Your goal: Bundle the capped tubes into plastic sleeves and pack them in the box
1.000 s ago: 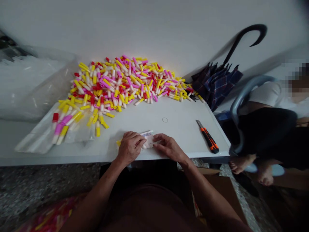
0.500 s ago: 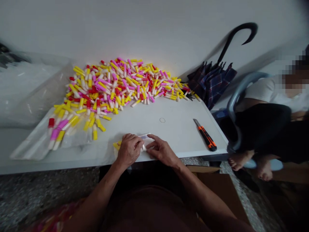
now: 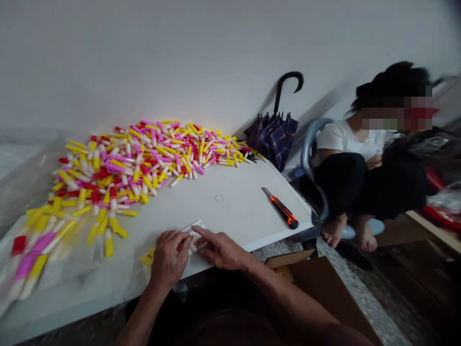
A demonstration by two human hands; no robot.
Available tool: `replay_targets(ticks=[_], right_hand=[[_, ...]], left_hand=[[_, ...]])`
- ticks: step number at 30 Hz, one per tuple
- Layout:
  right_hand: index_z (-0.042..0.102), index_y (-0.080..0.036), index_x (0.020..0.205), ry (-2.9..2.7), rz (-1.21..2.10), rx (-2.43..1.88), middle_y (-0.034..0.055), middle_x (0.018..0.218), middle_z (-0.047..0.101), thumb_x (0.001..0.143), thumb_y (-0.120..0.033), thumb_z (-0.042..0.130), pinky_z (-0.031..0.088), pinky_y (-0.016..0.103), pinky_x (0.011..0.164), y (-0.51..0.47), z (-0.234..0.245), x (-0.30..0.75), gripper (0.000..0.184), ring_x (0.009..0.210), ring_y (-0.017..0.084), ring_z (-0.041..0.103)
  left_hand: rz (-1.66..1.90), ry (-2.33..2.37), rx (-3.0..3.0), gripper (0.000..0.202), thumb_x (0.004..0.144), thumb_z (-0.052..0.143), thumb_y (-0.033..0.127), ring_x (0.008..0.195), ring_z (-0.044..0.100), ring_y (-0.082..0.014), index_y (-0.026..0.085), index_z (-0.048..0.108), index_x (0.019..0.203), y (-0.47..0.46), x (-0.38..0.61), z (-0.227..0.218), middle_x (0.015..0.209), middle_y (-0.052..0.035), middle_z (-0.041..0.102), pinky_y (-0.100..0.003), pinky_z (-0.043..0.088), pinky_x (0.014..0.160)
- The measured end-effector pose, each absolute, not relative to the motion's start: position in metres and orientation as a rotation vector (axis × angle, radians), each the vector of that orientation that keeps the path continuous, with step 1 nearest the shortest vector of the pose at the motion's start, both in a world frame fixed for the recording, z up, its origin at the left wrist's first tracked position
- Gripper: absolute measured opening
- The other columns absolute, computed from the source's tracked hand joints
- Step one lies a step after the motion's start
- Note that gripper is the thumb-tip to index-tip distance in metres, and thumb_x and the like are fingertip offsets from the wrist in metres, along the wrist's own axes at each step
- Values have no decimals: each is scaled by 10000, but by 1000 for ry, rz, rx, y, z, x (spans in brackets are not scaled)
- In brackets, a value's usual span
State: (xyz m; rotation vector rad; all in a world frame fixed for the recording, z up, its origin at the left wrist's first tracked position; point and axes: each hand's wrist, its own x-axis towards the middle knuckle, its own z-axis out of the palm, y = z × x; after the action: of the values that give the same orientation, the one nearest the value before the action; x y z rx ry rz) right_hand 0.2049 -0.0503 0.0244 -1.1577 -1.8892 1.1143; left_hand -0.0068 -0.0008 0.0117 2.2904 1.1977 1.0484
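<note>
The left hand [image 3: 168,259] and right hand [image 3: 223,250] work close together at the near table edge, around a small paper slip [image 3: 192,229]. The slip sits between them, partly hidden. The left fingers [image 3: 182,245] curl closed over it, though I cannot tell whether they pinch it. The right fingers [image 3: 211,237] stretch out flat and open, with the index tip at the slip. A small yellow piece [image 3: 147,259] pokes out just beyond the left hand.

As far as the pictures show, most of the work lies loose: 1 large heap of red, pink, yellow and white tubes [image 3: 144,163] spreads along the wall. A few tubes rest on a clear bag [image 3: 29,259] at the left corner.

Open tabletop stretches between the hands and the heap, and right toward a box cutter [image 3: 281,209] and 1 rubber band [image 3: 219,198]. The table's front edge [image 3: 281,236] runs just past the hands, so the room ahead is wider than the room behind. A seated co-worker [image 3: 342,149] stays clear beyond the right corner.
</note>
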Motion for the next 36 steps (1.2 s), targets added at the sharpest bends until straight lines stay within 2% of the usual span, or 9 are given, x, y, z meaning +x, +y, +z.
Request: replay_targets(ticks=[4, 7, 9, 11, 15, 19, 21, 29, 36], right_hand=[[329, -298, 1671, -1948, 1232, -1042, 82, 1207, 762, 967, -252, 649, 525, 275, 738, -40, 25, 212, 774, 769, 138, 675], [511, -216, 1548, -1723, 1367, -1082, 57, 1010, 774, 950, -359, 681, 531, 243, 664, -9, 23, 240, 638, 684, 121, 665], [628, -155, 1382, -1460, 1117, -1327, 28, 837, 732, 945, -393, 659, 532, 233, 620, 26, 25, 271, 499, 624, 119, 640], [657, -151, 1277, -1160, 816, -1676, 7, 770, 696, 922, -377, 650, 546, 238, 585, 65, 30, 308, 421, 614, 137, 649], [578, -114, 1339, -970, 539, -1886, 90, 981, 727, 951, -311, 570, 579, 267, 680, 134, 47, 380, 435, 803, 175, 704], [652, -125, 1246, -899, 326, -2072, 161, 1167, 728, 935, -217, 588, 528, 333, 945, 182, 59, 425, 331, 1122, 253, 674], [679, -139, 1193, -876, 266, -2145, 181, 1205, 724, 937, -229, 615, 491, 357, 996, 202, 60, 436, 279, 1185, 284, 651], [725, -102, 1159, -827, 239, -2279, 237, 1176, 741, 865, -206, 683, 508, 363, 899, 252, 46, 444, 315, 1114, 320, 690], [791, -130, 1113, -800, 234, -2148, 183, 1108, 778, 825, -249, 672, 519, 329, 848, 250, 52, 444, 334, 1064, 307, 706]], left_hand=[[986, 1208, 2315, 212, 1011, 568, 301, 833, 616, -225, 232, 667, 836, 0, -7, 10, 826, -21, 701, -398, 444, 855], [958, 1228, 2330, 219, 1022, 564, 334, 837, 618, -230, 238, 681, 864, 0, -8, 8, 852, -22, 714, -408, 443, 864], [970, 1235, 2337, 222, 1026, 565, 351, 847, 624, -234, 240, 686, 876, 0, -9, 6, 869, -25, 722, -414, 448, 873], [997, 1235, 2350, 217, 1027, 569, 360, 854, 633, -236, 245, 693, 892, -1, -9, 4, 879, -23, 728, -418, 454, 874], [1040, 1212, 2385, 184, 1021, 585, 351, 853, 650, -233, 262, 702, 911, -1, -10, 0, 879, -11, 732, -425, 466, 876], [1030, 1221, 2366, 171, 1016, 585, 338, 871, 669, -236, 278, 707, 912, -1, -11, -4, 880, -11, 734, -425, 501, 865], [1039, 1211, 2378, 158, 1002, 599, 335, 861, 681, -237, 292, 714, 902, 0, -12, -6, 867, -9, 735, -414, 526, 828], [1024, 1204, 2416, 161, 994, 588, 272, 799, 677, -213, 296, 689, 871, 2, -13, -9, 827, -12, 727, -371, 560, 745], [1009, 1226, 2396, 163, 1002, 580, 273, 821, 680, -233, 295, 685, 879, 1, -13, -9, 838, -27, 723, -403, 559, 760]])
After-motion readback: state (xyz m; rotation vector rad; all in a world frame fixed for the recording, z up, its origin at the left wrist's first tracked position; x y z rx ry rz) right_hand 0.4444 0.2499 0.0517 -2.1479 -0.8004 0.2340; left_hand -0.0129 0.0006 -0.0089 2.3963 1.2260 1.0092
